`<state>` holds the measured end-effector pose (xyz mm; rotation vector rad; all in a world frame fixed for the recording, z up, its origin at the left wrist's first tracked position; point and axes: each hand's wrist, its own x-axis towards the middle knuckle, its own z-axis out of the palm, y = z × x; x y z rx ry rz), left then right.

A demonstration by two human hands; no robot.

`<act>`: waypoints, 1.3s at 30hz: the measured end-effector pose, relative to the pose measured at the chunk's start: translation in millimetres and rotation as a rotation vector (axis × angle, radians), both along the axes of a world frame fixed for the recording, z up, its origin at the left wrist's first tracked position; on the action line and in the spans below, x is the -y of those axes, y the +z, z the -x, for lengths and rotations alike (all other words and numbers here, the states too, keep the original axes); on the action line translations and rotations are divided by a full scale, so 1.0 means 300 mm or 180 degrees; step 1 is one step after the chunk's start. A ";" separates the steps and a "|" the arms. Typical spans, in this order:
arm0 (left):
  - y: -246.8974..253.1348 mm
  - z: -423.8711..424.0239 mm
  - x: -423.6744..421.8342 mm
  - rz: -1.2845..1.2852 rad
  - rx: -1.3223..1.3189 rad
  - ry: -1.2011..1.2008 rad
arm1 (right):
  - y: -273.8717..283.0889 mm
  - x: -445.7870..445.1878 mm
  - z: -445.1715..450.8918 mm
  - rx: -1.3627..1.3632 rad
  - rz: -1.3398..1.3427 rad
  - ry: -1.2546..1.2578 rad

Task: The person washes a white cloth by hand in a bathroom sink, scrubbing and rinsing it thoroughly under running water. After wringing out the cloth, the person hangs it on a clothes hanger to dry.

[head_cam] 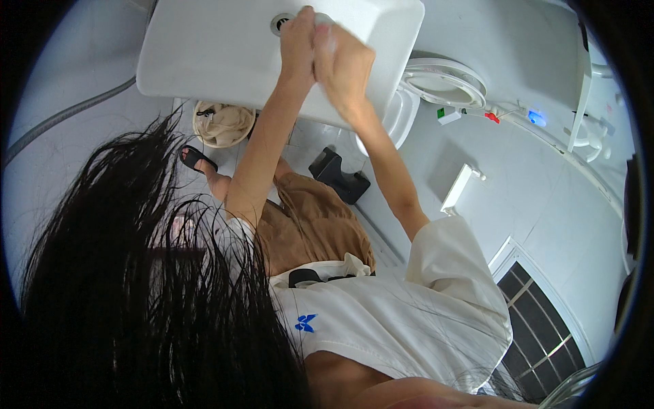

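Both my hands are together over a white washbasin (pixel 219 51), close to its metal drain (pixel 282 24). My left hand (pixel 298 48) is on the left with its fingers pointing to the far side. Against it lies my right hand (pixel 346 64), its fingers bent round towards the left one. Between and just beyond the fingers shows a pale, blurred patch; whether it is lather, water or an object, I cannot tell. Motion blur and overlap hide the palms and most fingertips.
Below the basin stand a round bin with beige cloth (pixel 224 124) and a black plastic stool (pixel 340 175). To the right are a toilet with raised seat (pixel 444 89), a red valve handle (pixel 492 118) and a white wall holder (pixel 457 189). A grey hose (pixel 76 113) curves at left.
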<state>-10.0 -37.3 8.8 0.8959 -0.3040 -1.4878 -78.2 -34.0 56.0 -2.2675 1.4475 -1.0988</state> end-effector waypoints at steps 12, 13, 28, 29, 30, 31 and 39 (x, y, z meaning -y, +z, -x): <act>0.014 0.014 -0.034 -0.0732 -0.0998 0.0364 | 0.038 0.096 0.096 -0.0143 -0.1140 0.1455; -0.023 0.006 -0.028 -0.0519 -0.1124 0.0344 | 0.041 0.087 0.120 0.0107 -0.1540 0.1235; -0.048 -0.038 0.008 -0.0450 -0.0822 0.0164 | 0.000 -0.032 0.019 -0.0131 0.0308 0.0346; -0.025 -0.025 0.003 -0.0682 -0.1049 0.0376 | -0.007 0.008 0.013 -0.0168 0.0348 0.0261; -0.009 0.001 0.003 -0.0902 -0.1307 0.0566 | -0.027 0.067 0.016 -0.0208 0.0295 0.0050; 0.026 0.030 -0.003 -0.0831 -0.1222 0.0478 | -0.045 0.134 0.020 -0.0242 0.0246 -0.0161; 0.110 -0.032 0.002 -0.0924 -0.0643 0.0185 | -0.015 -0.044 0.037 0.0037 0.0174 0.0261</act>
